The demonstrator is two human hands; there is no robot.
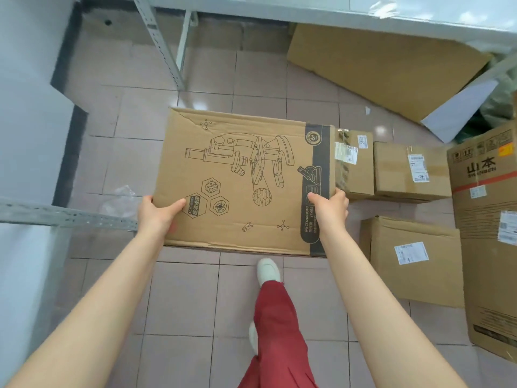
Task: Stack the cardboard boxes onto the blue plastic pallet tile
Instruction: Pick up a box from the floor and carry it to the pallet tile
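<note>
I hold a flat cardboard box (240,175) printed with a microscope drawing, level above the tiled floor. My left hand (156,212) grips its near left edge, thumb on top. My right hand (330,208) grips its near right edge by the dark printed band. Several other cardboard boxes sit on the floor to the right: two small ones (355,163) (408,172) and a larger one (414,259) nearer me. No blue pallet tile shows in this view.
A tall printed carton (486,233) stands at the far right. A flattened cardboard sheet (377,68) leans at the back right under a white shelf. Grey metal shelf posts (159,43) rise at the left. My red-trousered leg and white shoe (268,270) are below the box.
</note>
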